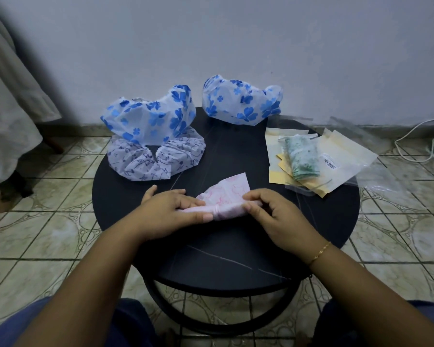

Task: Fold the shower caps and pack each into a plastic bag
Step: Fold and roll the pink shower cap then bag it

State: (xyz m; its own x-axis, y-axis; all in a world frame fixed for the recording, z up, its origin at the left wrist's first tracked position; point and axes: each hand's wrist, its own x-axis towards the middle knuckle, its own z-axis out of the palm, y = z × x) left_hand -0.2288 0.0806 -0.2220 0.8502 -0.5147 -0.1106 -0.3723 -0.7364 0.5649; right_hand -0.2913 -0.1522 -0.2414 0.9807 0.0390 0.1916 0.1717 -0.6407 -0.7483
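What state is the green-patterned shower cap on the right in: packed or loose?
Packed: the green-patterned shower cap lies folded into a compact bundle inside a clear plastic bag on the round black table.

On the round table point(226, 259), two shower caps point(153, 136) are stacked at the rear left, another cap point(241, 101) behind centre, plastic bags point(318, 159) at the right, a folded cap point(226, 199) at the middle.

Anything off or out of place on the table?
Nothing damaged or spilled. One thing: the clear plastic bags hang over the table's right edge and might slide off. Left hand and right hand hold the pink cap mid-fold; three unfolded caps wait behind; a green cap is already bagged.
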